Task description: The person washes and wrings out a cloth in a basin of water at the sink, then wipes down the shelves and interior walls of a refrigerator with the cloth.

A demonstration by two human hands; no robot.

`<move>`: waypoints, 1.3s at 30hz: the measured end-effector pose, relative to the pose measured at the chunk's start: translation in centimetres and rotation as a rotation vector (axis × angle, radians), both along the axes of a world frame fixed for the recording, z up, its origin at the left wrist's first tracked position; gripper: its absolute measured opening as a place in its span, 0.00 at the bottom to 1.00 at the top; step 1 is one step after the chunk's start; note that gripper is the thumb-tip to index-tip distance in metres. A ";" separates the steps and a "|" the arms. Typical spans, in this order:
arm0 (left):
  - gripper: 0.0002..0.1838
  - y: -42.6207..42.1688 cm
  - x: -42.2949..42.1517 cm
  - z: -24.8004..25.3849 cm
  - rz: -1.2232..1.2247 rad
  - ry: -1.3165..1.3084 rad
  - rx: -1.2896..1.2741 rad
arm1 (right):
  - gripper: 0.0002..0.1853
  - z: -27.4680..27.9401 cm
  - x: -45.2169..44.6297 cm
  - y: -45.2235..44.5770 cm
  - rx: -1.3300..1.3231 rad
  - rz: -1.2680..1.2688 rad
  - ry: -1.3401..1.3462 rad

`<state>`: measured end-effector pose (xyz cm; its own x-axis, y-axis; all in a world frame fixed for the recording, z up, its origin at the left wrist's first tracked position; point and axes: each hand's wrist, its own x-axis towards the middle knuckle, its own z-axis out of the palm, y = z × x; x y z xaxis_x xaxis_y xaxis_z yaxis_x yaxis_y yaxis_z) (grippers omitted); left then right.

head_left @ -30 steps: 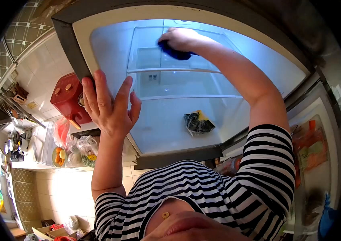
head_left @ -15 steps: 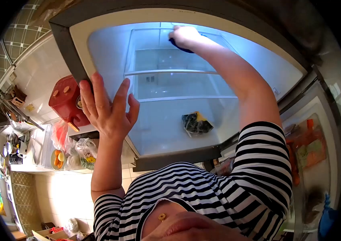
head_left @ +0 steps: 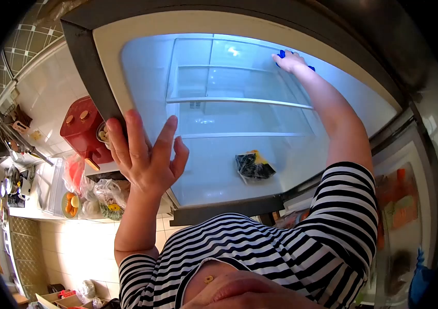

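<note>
- The right hand point(head_left: 291, 63), upper right of the frame, has its fingers closed over a blue cloth point(head_left: 282, 53), which shows past the fingers; the exact pinch is too small to tell.
- The cloth is inside the refrigerator point(head_left: 106, 67), near the side wall; whether it presses on that wall, I cannot tell.
- The left hand point(head_left: 149, 167), left of centre, grips nothing: its fingers are spread at the refrigerator's left edge; firm contact is unclear.
- A possible trouble: the cloth could slip or bunch if the hold is loose at full reach.
- Another: the forearm could knock the upper shelf edge point(head_left: 239, 100) if it drops.
- Counted: one cloth; two pale shelf edges, upper and lower point(head_left: 245, 135); one dark-and-yellow packet point(head_left: 254, 166), below centre; one red air fryer point(head_left: 80, 129) with two knobs, at left.
</note>
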<state>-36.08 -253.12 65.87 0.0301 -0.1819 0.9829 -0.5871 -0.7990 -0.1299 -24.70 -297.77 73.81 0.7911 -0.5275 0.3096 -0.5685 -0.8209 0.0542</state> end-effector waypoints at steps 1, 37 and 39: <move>0.17 0.0 0.0 -0.1 -0.003 0.007 0.012 | 0.37 0.4 0.5 1.1 0.034 0.051 0.014; 0.13 0.1 0.0 -0.3 -0.040 -0.013 0.017 | 0.24 -0.1 6.9 10.4 -0.175 0.606 -0.056; 0.14 0.1 0.0 -0.1 -0.073 -0.022 -0.037 | 0.22 1.6 8.5 18.7 0.050 0.559 0.053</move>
